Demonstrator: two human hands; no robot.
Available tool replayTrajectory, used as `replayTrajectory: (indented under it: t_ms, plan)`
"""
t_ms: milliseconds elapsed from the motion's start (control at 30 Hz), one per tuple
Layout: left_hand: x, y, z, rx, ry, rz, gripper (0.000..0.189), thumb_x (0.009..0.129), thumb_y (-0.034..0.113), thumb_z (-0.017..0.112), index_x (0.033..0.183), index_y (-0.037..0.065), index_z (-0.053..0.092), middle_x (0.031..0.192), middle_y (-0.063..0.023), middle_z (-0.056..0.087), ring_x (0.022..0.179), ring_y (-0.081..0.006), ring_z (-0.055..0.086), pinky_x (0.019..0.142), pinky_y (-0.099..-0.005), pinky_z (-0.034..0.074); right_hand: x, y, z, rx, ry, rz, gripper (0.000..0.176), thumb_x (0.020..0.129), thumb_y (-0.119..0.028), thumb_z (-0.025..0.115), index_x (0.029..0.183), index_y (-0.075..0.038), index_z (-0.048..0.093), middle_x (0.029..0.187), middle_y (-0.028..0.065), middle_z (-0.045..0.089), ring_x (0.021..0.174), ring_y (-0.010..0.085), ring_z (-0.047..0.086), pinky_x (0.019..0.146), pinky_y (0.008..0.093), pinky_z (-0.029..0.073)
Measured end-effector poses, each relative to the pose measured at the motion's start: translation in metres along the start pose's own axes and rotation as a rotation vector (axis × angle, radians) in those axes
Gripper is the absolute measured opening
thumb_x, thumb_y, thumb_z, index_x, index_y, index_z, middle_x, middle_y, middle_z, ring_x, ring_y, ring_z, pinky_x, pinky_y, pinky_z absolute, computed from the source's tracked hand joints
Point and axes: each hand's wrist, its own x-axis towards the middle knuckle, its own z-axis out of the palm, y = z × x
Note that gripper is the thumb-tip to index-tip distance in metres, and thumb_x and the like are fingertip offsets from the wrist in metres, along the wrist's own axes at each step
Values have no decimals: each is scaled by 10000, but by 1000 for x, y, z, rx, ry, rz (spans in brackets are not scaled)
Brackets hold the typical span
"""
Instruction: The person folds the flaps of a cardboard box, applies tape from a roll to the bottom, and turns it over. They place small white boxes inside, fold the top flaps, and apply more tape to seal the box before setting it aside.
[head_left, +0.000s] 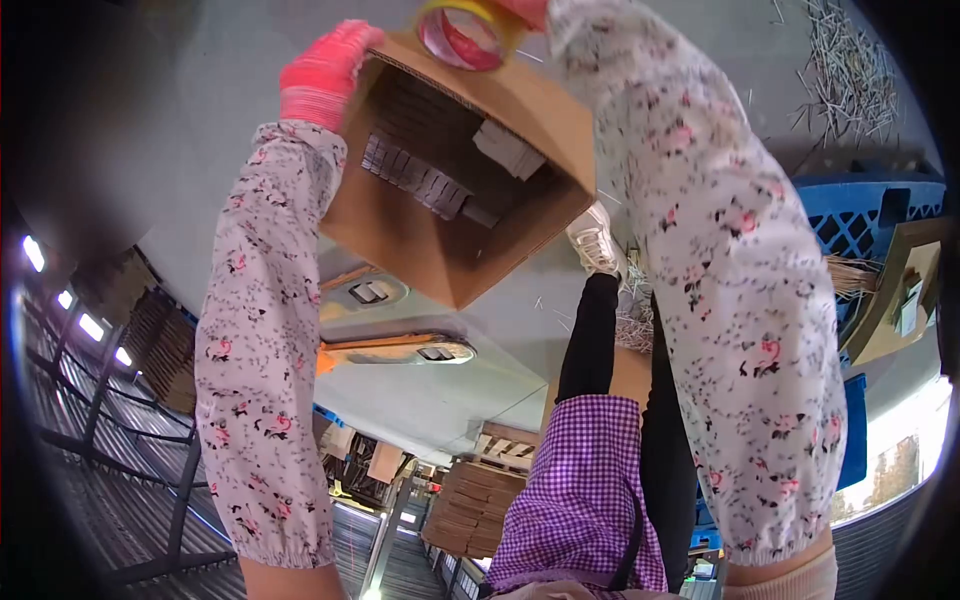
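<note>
My left hand (325,72), in a pink glove, grips the upper left corner of an open cardboard box (440,265). Rows of small pale pieces (415,178) and a whitish block (508,150) show inside the box; what they are I cannot make out. At the top edge of the view my right hand (528,10), mostly cut off by the frame and its own sleeve, holds a roll of tape (462,35) with a yellow outside and reddish core. The roll is right at the box's upper rim.
Orange pallet jack forks (400,350) lie on the grey floor (220,200) below the box. A blue plastic crate (870,205) and a pile of thin sticks (850,75) are on the right. Stacked flat cardboard (475,505) stands at the bottom. My shoe (597,240) is beside the box.
</note>
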Motion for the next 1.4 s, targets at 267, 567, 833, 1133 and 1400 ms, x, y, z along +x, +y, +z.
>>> replayTrajectory:
  t_ms: [267, 567, 833, 1133, 1400]
  plan:
    - [-8, 8, 10, -86, 90, -175, 382, 785, 25, 509, 1128, 193, 500, 1151, -33, 530, 923, -282, 591, 748, -398, 500, 7, 5, -7, -67, -34, -73, 745, 700, -673, 571, 1003, 4, 651, 1001, 205, 634, 947, 304, 598, 832, 363, 452]
    - [-10, 18, 2, -283, 286, -170, 423, 793, -75, 456, 1154, 145, 478, 1297, -87, 464, 1048, -242, 553, 833, -306, 477, -72, 61, -47, 362, -151, 162, 442, 742, -479, 691, 857, -52, 672, 595, -2, 536, 493, 95, 502, 467, 244, 416]
    - [-8, 19, 6, -379, 400, -124, 361, 837, -25, 465, 1179, 87, 448, 1313, -126, 449, 1077, -239, 533, 900, -317, 441, -88, 99, -48, 428, -179, 239, 559, 674, -502, 738, 932, -12, 667, 773, 55, 635, 628, 138, 579, 555, 281, 483]
    - [-7, 19, 16, -318, 413, -180, 446, 765, -95, 511, 1164, 98, 465, 1177, -85, 532, 1045, -239, 559, 872, -322, 469, -154, 171, -54, 456, -136, 365, 586, 692, -466, 739, 959, 45, 637, 801, 92, 647, 714, 146, 605, 651, 295, 498]
    - [-10, 11, 14, -260, 405, -196, 416, 798, -72, 473, 1187, 76, 467, 1131, -83, 545, 1045, -226, 549, 920, -324, 436, -176, 166, 0, 502, -81, 377, 525, 715, -428, 730, 915, 49, 642, 765, 81, 630, 683, 141, 581, 645, 287, 475]
